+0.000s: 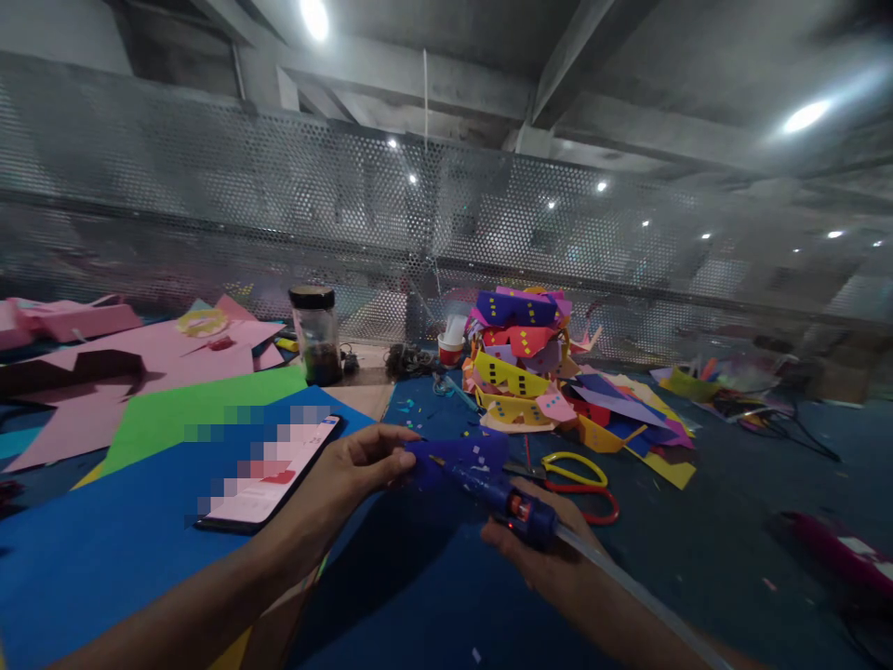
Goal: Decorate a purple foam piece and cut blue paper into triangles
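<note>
Pinching dark-blue paper (457,448) with left hand (363,465), gripping blue plastic glue gun (526,517) in right hand (558,566), yellow-and-red-handled scissors (573,484) right of the paper.

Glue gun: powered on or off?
Looks on: a small red light glows on the body of the glue gun in the right hand. How hot it is, cannot tell.

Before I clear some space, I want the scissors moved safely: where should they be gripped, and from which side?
Probably take the scissors by the yellow handle, coming from the right: both handles face that way, while the blades lie left, near the glue gun.
</note>
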{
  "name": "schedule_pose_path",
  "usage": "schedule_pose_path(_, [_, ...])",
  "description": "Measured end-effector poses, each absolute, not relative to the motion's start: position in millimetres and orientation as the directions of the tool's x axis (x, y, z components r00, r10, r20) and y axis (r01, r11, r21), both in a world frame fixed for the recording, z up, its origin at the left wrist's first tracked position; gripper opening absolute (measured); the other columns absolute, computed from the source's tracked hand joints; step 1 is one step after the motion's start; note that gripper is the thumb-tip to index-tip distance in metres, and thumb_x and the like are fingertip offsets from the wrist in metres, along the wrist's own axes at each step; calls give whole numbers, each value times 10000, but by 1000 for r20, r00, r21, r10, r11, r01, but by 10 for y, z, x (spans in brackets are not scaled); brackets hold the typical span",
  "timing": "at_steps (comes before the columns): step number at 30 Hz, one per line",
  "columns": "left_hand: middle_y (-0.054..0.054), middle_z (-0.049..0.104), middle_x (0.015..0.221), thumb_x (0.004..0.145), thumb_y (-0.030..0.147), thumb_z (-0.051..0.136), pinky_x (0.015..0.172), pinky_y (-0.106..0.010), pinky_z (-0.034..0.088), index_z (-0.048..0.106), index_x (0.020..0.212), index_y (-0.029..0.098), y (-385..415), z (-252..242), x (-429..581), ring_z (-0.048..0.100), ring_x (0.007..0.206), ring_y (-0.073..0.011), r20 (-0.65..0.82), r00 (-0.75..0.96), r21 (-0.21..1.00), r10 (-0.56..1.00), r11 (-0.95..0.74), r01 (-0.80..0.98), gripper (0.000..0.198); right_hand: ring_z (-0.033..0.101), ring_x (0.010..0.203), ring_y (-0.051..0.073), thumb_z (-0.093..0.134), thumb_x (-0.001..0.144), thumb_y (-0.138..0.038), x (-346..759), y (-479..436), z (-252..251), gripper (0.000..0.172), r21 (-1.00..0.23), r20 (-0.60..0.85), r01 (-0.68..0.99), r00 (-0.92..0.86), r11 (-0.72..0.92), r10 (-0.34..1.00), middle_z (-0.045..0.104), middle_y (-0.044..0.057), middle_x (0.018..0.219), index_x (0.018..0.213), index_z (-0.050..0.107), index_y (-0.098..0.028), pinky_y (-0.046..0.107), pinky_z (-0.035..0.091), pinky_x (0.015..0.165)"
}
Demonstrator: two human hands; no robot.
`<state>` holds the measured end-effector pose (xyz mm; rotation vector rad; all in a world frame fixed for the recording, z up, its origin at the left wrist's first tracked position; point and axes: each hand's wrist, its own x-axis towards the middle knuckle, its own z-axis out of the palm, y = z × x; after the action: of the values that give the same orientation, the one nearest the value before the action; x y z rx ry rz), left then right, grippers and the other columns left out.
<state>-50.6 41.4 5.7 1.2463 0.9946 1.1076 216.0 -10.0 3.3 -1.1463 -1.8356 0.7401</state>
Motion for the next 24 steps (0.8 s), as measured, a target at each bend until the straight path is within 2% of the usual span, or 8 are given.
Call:
schedule_pose_path(4, [1,684,872,797,373,800,708,-247,420,709,1056,232,420,43,-513,575,773,-130,39,210,996,977,-22,-82,309,564,625,155,684,852,-563,2149,-97,45,347,-816,354,386,-253,430,900,654,10,764,900,702,-220,249,489,558])
schedule_pose_path(18, [4,683,852,783,361,813,700,-233,422,723,1032,227,395,67,-499,566,758,-125,40,206,995,978,-20,-101,297,607,709,183,695,844,-549,2126,-121,76,320,-816,337,418,-219,400,916,661,1,768,867,691,-230,259,515,623])
schedule_pose_path(24, [-8,691,882,776,357,816,703,-236,432,724,1037,221,391,99,-494,565,757,-131,22,170,990,985,1,-138,308,564,615,165,687,841,-571,2138,-112,75,343,-828,309,420,-210,371,927,639,-4,719,872,687,-229,260,492,546])
